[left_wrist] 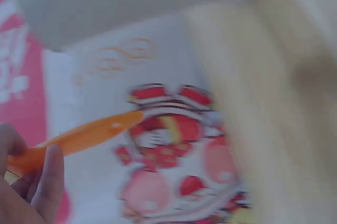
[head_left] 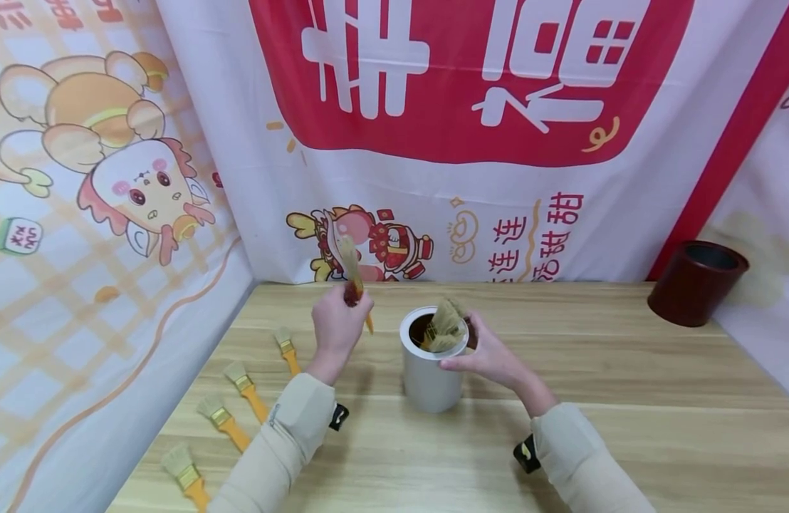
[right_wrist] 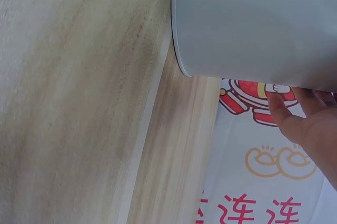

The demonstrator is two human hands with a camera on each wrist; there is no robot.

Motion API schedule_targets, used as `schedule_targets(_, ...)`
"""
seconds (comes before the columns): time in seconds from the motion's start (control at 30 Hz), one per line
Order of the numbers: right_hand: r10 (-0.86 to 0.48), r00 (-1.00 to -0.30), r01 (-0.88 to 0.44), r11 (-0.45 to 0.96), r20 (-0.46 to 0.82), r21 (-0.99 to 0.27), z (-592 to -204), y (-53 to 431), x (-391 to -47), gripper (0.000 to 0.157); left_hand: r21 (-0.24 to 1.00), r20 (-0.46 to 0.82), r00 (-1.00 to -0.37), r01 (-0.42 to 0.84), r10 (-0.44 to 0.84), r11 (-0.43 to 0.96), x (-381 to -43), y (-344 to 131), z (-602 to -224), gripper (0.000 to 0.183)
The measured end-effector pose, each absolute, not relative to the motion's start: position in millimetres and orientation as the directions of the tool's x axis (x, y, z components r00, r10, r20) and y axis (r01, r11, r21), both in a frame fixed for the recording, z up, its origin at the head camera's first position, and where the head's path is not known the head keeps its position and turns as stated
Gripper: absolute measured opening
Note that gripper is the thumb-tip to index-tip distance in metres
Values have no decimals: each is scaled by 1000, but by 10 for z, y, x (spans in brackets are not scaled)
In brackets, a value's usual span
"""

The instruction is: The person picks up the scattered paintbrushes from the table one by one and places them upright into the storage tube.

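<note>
My left hand grips a paintbrush above the table, bristles up. Its orange handle sticks out past the fingers in the left wrist view. To the right stands a white canister with a dark inside, and pale paintbrush bristles rise over its rim. My right hand holds the canister by its upper right side, thumb at the near side and fingers round the back. In the right wrist view its fingers lie against the canister wall.
Several paintbrushes with orange handles, such as the nearest paintbrush, lie in a row on the left of the wooden table. A dark brown cylindrical holder stands at the back right. Printed cloth hangs along the back and sides.
</note>
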State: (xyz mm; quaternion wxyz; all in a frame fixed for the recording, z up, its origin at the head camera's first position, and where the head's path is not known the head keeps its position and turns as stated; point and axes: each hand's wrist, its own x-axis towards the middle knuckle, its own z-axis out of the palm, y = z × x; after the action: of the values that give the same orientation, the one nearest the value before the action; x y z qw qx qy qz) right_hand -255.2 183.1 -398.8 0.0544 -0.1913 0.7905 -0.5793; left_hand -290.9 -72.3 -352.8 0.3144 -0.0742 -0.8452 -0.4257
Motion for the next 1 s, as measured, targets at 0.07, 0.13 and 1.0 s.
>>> schedule_targets(0.07, -369, -919, -238, 250, 135, -938, -3983, 1838, -2549, 91, 675, 640, -759, 479, -122, 561, -2839, -643, -3371, 16)
schedule_targets(0.13, -371, -919, -234, 243, 133, -941, -3981, 1840, -2542, 91, 655, 687, -721, 565, -86, 502, -2759, -543, -3237, 16)
schedule_targets(1.0, -352, -925, -246, 263, 145, -933, -3997, 1823, -2517, 92, 669, 520, -850, 468, 87, 577, -2383, -306, -3374, 28)
